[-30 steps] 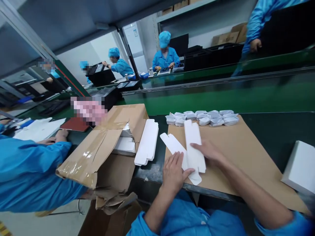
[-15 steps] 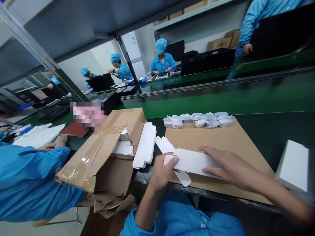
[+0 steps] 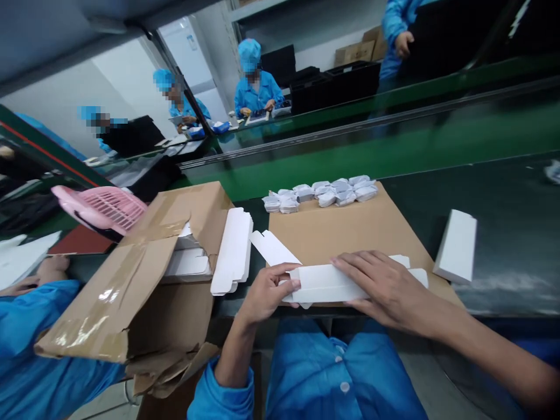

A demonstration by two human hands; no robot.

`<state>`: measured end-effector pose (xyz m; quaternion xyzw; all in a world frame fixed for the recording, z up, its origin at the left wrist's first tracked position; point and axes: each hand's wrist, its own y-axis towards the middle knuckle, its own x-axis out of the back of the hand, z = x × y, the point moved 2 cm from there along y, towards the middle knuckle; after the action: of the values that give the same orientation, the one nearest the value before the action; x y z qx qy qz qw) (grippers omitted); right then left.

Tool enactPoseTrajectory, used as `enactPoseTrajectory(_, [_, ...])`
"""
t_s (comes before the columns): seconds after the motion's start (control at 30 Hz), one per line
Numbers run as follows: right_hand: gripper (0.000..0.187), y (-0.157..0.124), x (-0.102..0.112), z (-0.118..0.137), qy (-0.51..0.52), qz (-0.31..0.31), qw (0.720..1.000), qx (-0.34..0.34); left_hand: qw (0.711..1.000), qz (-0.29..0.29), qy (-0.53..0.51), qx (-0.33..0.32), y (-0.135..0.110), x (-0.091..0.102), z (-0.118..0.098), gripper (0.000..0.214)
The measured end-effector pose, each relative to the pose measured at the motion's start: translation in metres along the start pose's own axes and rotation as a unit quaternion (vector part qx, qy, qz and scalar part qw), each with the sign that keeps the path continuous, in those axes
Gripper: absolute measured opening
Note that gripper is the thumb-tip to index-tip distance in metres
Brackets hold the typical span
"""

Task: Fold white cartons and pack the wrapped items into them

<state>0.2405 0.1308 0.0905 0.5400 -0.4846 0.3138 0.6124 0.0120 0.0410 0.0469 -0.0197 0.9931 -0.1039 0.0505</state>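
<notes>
The left grip (image 3: 265, 294) pinched the near-left end of a white carton (image 3: 319, 286) between thumb and fingers. The right grip (image 3: 389, 289) was wrapped over the carton's other half, its fingers laid together across the top and the thumb low on the near side. The carton was held lengthwise between the two, above the front edge of a brown cardboard sheet (image 3: 350, 233), and pale flaps stuck out past the right grip. Partly under the carton, a flat white blank (image 3: 275, 248) lay slantwise, its notched end pointing up and to the left. Along the sheet's far edge, small wrapped packets (image 3: 326, 193) sat in a close double row. To the right, just off the sheet, a white box (image 3: 457, 245) stood on the dark counter (image 3: 507, 210). On the left, a stack of flat white blanks (image 3: 231, 251) leaned close beside an open brown cardboard box (image 3: 175, 216), with more white pieces inside it. Beyond that box was a pink slotted basket (image 3: 109, 207), near a reddish-brown board (image 3: 81, 240). A co-worker's hand (image 3: 52, 271) rested at far left, and across the green line a person in a blue cap (image 3: 258, 87) sat working
</notes>
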Motion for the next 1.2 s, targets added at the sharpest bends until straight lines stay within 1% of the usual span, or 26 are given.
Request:
enactPoseTrajectory(0.07, [0.050,-0.001,0.001,0.000,-0.006,0.013,1.000,-0.007,0.999,-0.034,0.016,0.000,0.003,-0.004,0.000,0.043])
enactPoseTrajectory(0.13, [0.051,-0.001,0.002,0.002,-0.023,0.027,0.999,-0.020,0.996,-0.081,0.042,-0.015,0.006,-0.007,-0.001,0.038])
enactPoseTrajectory(0.2, [0.053,0.000,0.000,0.005,-0.040,0.042,0.998,-0.038,0.991,-0.110,0.069,-0.032,0.011,-0.008,-0.001,0.033])
enactPoseTrajectory(0.27, [0.052,0.001,-0.002,0.008,-0.050,0.052,0.996,-0.053,0.988,-0.118,0.090,-0.040,0.015,-0.007,-0.001,0.028])
enactPoseTrajectory(0.33, [0.045,-0.001,-0.003,0.009,-0.059,0.052,0.995,-0.053,0.986,-0.124,0.104,-0.046,0.017,-0.004,-0.002,0.021])
enactPoseTrajectory(0.43, [0.036,-0.005,-0.001,0.004,-0.069,0.031,0.996,-0.045,0.987,-0.113,0.093,-0.059,0.017,0.002,-0.005,0.017])
enactPoseTrajectory(0.47, [0.035,-0.006,0.001,0.001,-0.074,0.018,0.995,-0.058,0.989,-0.111,0.071,-0.074,0.016,0.003,-0.005,0.022])
enactPoseTrajectory(0.53, [0.035,-0.008,0.002,-0.006,-0.095,-0.025,0.987,-0.127,0.982,-0.125,0.013,-0.139,0.012,-0.002,-0.007,0.044])
enactPoseTrajectory(0.6, [0.041,-0.009,-0.003,-0.005,-0.122,-0.076,0.967,-0.212,0.963,-0.143,-0.021,-0.228,0.009,-0.019,-0.006,0.074])
enactPoseTrajectory(0.63, [0.044,-0.009,-0.007,0.001,-0.130,-0.093,0.958,-0.237,0.954,-0.148,-0.018,-0.261,0.009,-0.032,-0.004,0.088])
enactPoseTrajectory(0.67, [0.045,-0.008,-0.013,0.009,-0.128,-0.102,0.956,-0.245,0.948,-0.152,-0.003,-0.280,0.011,-0.045,-0.002,0.100])
enactPoseTrajectory(0.7, [0.048,-0.007,-0.019,0.019,-0.111,-0.098,0.961,-0.233,0.945,-0.168,0.018,-0.281,0.013,-0.057,0.001,0.107])
enactPoseTrajectory(0.73, [0.052,-0.006,-0.024,0.029,-0.075,-0.082,0.972,-0.208,0.941,-0.203,0.043,-0.266,0.017,-0.066,0.003,0.107])
enactPoseTrajectory(0.77, [0.058,-0.005,-0.028,0.037,-0.020,-0.062,0.982,-0.178,0.934,-0.242,0.072,-0.251,0.020,-0.072,0.005,0.103])
enactPoseTrajectory(0.8, [0.064,-0.005,-0.028,0.043,0.050,-0.047,0.984,-0.162,0.926,-0.275,0.104,-0.239,0.024,-0.074,0.005,0.097])
enactPoseTrajectory(0.83, [0.068,-0.004,-0.026,0.044,0.120,-0.046,0.977,-0.170,0.917,-0.294,0.136,-0.234,0.026,-0.075,0.004,0.090])
enactPoseTrajectory(0.87, [0.070,-0.003,-0.021,0.042,0.184,-0.061,0.961,-0.198,0.911,-0.294,0.164,-0.238,0.028,-0.073,0.003,0.085])
enactPoseTrajectory(0.9, [0.066,-0.001,-0.016,0.036,0.237,-0.085,0.940,-0.232,0.910,-0.279,0.185,-0.245,0.028,-0.071,0.002,0.083])
enactPoseTrajectory(0.93, [0.057,0.002,-0.011,0.030,0.277,-0.116,0.918,-0.260,0.911,-0.258,0.196,-0.253,0.028,-0.070,0.001,0.083])
enactPoseTrajectory(0.97, [0.048,0.006,-0.007,0.023,0.306,-0.145,0.901,-0.269,0.914,-0.242,0.200,-0.258,0.026,-0.069,0.000,0.085])
enactPoseTrajectory(1.0, [0.040,0.010,-0.005,0.017,0.328,-0.164,0.894,-0.258,0.915,-0.235,0.198,-0.262,0.024,-0.069,0.000,0.086])
enactPoseTrajectory(1.07, [0.032,0.019,-0.006,0.011,0.358,-0.171,0.894,-0.208,0.910,-0.246,0.197,-0.271,0.019,-0.069,-0.001,0.086])
enactPoseTrajectory(1.13, [0.030,0.024,-0.009,0.009,0.373,-0.159,0.893,-0.193,0.901,-0.254,0.213,-0.282,0.015,-0.068,0.000,0.072])
enactPoseTrajectory(1.2, [0.026,0.024,-0.010,0.009,0.403,-0.134,0.883,-0.200,0.897,-0.240,0.233,-0.288,0.014,-0.065,0.001,0.054])
